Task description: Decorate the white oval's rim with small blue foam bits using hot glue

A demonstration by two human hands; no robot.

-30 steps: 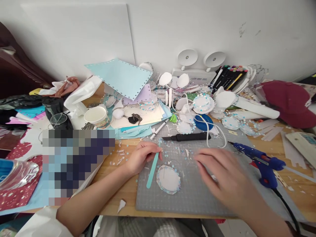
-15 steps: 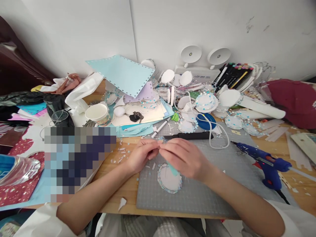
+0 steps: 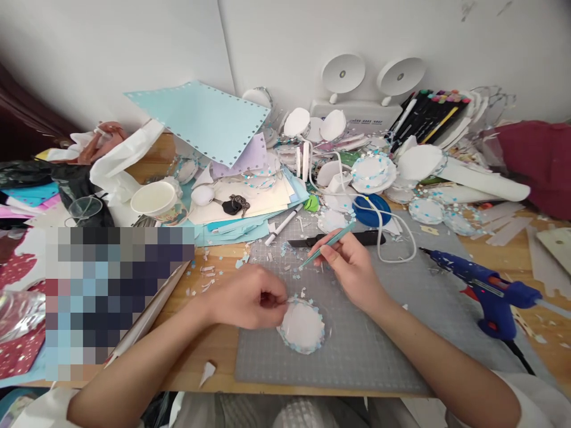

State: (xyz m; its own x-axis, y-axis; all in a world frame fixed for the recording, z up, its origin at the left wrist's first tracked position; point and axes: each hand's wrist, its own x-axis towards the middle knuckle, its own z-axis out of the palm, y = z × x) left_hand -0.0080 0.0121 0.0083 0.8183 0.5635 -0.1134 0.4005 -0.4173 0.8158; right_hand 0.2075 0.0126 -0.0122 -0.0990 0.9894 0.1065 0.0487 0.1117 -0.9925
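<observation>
A white round disc [image 3: 303,327] edged with small blue pieces lies on the grey cutting mat [image 3: 366,351]. My left hand [image 3: 250,297] is closed in a pinch at the disc's left rim and touches it. My right hand [image 3: 352,267] hovers above the mat behind the disc and grips a thin teal stick [image 3: 328,244], which slants up to the right. Small blue and white scraps lie scattered on the mat around both hands.
A blue glue gun [image 3: 486,288] lies on the mat's right side with its cord. A black knife [image 3: 339,241], a white pen [image 3: 283,226], a paper cup [image 3: 158,201], piled paper, white discs, markers and a maroon cap [image 3: 535,160] crowd the back.
My right hand took the teal stick from my left hand and lifted it back and right. My left hand dropped to the disc's left rim. The view tilted down slightly.
</observation>
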